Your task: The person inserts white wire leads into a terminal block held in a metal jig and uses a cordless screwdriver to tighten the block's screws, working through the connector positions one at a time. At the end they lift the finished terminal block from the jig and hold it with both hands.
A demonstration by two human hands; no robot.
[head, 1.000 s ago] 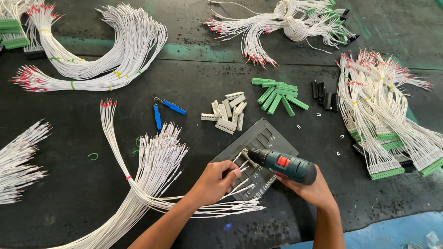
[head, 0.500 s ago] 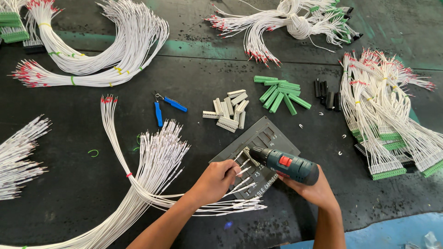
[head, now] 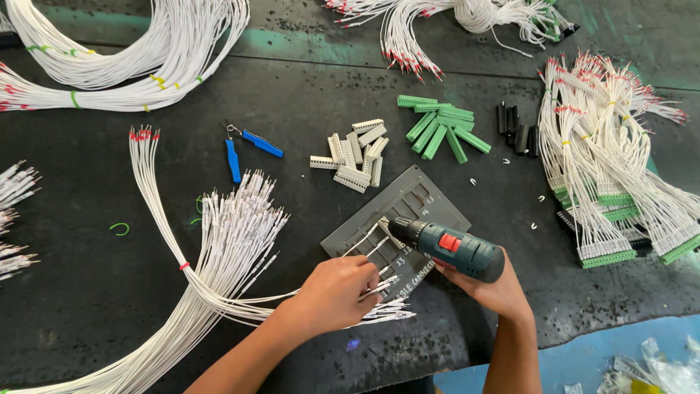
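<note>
Right hand grips teal electric screwdriver, red switch.

Teal screwdriver, white wires, grey plate, green connectors.

A wiring assembly workshop: white wire bundles, connector blocks and pliers cover the bench.

A slotted plate is laid at the table's middle; behind it, a connector pile is set, a second pile to its right, pliers to its left, and wire bundles at far right
</note>
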